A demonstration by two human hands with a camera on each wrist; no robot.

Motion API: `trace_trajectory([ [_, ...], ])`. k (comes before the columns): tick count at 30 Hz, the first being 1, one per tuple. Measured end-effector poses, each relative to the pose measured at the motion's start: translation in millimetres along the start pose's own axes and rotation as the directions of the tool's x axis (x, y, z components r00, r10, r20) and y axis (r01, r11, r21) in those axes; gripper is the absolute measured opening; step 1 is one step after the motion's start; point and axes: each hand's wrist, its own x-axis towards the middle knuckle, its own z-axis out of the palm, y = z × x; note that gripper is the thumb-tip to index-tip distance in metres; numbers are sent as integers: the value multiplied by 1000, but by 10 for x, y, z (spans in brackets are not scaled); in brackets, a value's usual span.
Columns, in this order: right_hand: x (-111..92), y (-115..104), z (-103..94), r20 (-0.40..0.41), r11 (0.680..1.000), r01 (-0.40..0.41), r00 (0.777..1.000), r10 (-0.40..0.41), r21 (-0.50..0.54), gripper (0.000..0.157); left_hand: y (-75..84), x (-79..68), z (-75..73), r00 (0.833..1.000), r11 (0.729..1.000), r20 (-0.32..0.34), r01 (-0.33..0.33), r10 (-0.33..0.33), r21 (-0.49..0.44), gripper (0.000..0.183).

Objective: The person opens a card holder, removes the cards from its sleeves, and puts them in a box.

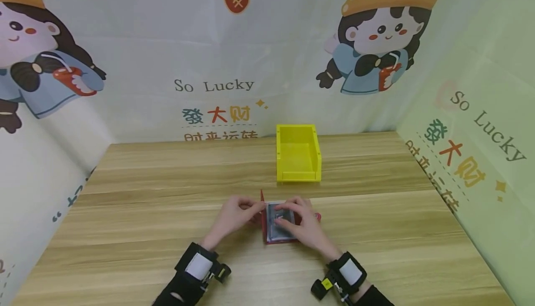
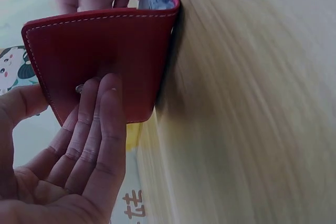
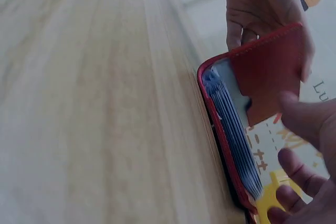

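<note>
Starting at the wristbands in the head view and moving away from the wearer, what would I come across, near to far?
Black wristbands → red card holder → yellow bin → printed backdrop.

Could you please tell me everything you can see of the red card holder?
The red card holder looks like leather, with pale stitching, a small metallic stud and stacked translucent sleeves inside. It lies open on the wooden table in front of the yellow bin, one cover raised. The left hand holds that cover; whether the right hand touches the sleeves is unclear.
</note>
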Motion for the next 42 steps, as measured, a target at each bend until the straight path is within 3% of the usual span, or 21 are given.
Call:
trace_trajectory([
  [8,-42,68,-140,-1,988,-93,996,94,-126,37,-42,-80,-149,999,996,-52,15,-10,90,21],
  [13,-47,101,-193,49,981,-63,996,74,-186,40,-111,-117,-213,999,993,-48,2,4,118,18],
  [18,-26,130,-198,41,976,-25,999,35,-215,40,-170,-124,-283,1000,992,-9,-13,14,122,14],
  [25,-54,179,-165,11,975,32,999,-30,-222,38,-248,-186,-264,992,987,-65,111,-104,119,16],
  [31,-42,236,-166,33,977,84,996,-79,-198,39,-325,-188,-226,981,980,-140,151,-133,128,37],
  [36,8,228,-181,72,981,19,997,-5,-192,51,-312,-207,-195,976,972,-194,137,-99,193,38],
  [42,76,186,-156,68,972,-72,994,89,-224,55,-207,-213,-43,981,932,-185,8,63,361,21],
])
